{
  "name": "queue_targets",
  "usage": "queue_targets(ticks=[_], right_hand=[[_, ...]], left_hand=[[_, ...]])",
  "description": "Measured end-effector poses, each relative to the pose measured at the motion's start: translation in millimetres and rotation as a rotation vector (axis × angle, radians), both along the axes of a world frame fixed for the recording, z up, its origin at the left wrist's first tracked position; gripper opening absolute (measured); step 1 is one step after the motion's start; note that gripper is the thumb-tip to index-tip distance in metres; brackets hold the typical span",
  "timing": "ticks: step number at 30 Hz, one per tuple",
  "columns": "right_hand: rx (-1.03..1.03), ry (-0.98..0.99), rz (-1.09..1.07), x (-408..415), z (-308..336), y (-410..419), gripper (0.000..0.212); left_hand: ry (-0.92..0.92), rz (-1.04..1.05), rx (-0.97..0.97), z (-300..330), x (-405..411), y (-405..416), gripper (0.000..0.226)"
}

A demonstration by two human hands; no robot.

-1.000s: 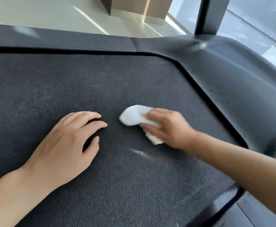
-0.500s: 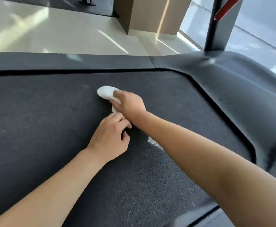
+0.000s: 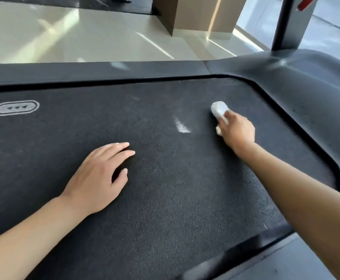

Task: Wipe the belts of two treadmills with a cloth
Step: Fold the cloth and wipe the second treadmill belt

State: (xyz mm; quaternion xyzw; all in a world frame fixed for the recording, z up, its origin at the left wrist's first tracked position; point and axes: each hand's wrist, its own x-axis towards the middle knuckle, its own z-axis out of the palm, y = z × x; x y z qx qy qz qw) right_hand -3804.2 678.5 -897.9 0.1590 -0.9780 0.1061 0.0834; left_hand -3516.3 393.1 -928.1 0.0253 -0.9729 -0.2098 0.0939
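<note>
Here the cloth (image 3: 219, 110) protrudes beyond the right hand (image 3: 237, 131) fingers.

Bkgd: pale glossy floor (image 3: 68, 35) ran across the top, w/ bright sun streaks on it. A brown boxy column (image 3: 201, 13) stood on the floor at upper centre-right, one face darker than the other, a thin strip of light down its lit side. A dark upright post (image 3: 286, 23) rose at far right, a bit of red (image 3: 304, 3) beside its top. Dark strip along the far floor edge; too blurred to tell what.
</note>
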Motion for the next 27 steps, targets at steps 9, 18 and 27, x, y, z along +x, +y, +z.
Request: queue_targets(ticks=[9, 18, 27], right_hand=[[-0.096, -0.141, 0.688, 174, -7, -147, 0.021], [-0.025, -0.088, 0.167, 51, 21, 20, 0.024], [-0.204, -0.114, 0.508, 167, -1, 75, 0.016]], left_hand=[[0.041, 0.268, -0.044, 5, 2, 5, 0.032], [-0.083, 0.027, -0.094, 4, -5, 46, 0.055], [-0.036, -0.077, -0.045, 3, -76, 120, 0.060]])
